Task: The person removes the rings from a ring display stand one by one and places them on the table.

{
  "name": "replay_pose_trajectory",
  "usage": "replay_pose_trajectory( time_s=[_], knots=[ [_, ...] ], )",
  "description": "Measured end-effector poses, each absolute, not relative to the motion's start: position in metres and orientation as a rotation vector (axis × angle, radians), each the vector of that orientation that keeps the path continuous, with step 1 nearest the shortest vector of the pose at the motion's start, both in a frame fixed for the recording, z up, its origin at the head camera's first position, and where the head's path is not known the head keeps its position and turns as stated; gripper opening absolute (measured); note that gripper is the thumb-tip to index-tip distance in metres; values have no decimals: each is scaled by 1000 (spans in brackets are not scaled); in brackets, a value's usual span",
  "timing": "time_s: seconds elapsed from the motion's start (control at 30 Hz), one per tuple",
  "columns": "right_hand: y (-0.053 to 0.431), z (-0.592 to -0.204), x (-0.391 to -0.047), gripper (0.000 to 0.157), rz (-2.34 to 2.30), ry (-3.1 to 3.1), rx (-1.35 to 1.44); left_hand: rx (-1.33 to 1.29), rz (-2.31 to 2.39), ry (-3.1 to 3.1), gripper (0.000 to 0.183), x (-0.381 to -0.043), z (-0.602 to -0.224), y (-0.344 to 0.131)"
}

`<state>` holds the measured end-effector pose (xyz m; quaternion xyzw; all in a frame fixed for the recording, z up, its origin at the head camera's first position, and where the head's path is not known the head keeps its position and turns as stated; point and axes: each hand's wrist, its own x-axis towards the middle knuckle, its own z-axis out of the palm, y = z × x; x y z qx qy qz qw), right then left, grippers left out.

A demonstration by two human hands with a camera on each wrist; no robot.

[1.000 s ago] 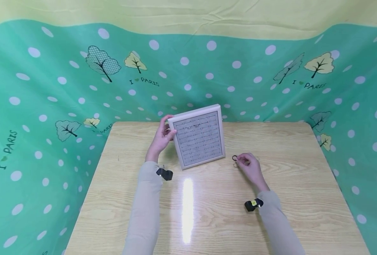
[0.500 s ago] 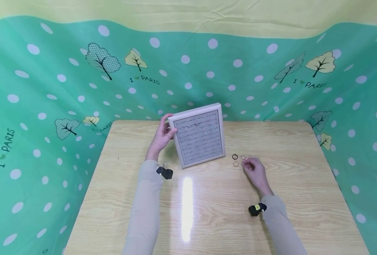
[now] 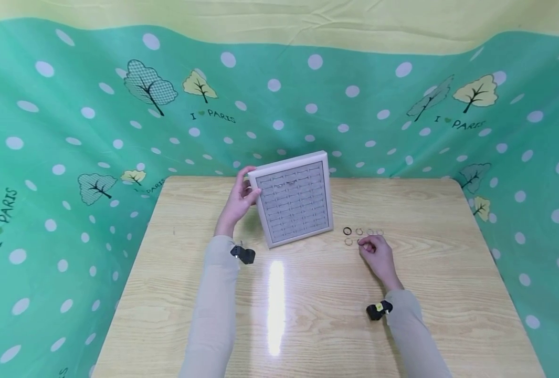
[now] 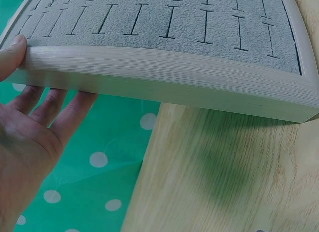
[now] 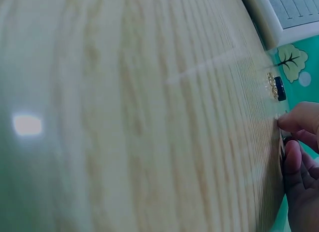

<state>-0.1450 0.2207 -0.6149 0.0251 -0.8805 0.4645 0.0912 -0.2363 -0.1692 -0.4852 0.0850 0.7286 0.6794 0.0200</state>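
My left hand grips the upper left corner of a ring display tray, thumb on the front of the frame and fingers behind it. The tray leans tilted, its grey slotted foam facing me, and two rings sit in an upper row. In the left wrist view the frame's pale side runs past the fingers. My right hand is at the table right of the tray, thumb and forefinger pinching a small ring, mostly hidden by the fingertips.
A black ring and several thin rings lie in a row beyond the right hand. A gold ring is close before the black one in the right wrist view. Polka-dot cloth hangs behind the wooden table.
My right hand has moved right from the black ring to the ring it pinches, uncovering other rings. The left hand still holds the tray in place.
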Motion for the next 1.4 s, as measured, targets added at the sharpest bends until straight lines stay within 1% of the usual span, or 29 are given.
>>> replay_pose_trajectory(
  time_s=[0.5,0.8,1.1,1.23,1.4],
  knots=[
    [219,-614,-144,9,1371,-2632,58,275,2098,2259,60,-236,-486,-170],
    [221,-607,-139,16,1475,-2568,-6,320,2108,2266,60,-237,-488,-171],
    [221,-604,-135,27,1591,-2553,-181,319,2116,2262,60,-237,-488,-172],
    [214,-599,-134,31,1625,-2555,-166,316,2112,2265,60,-237,-488,-172],
    [203,-592,-136,35,1651,-2549,-79,301,2104,2268,60,-237,-489,-171]
  ],
)
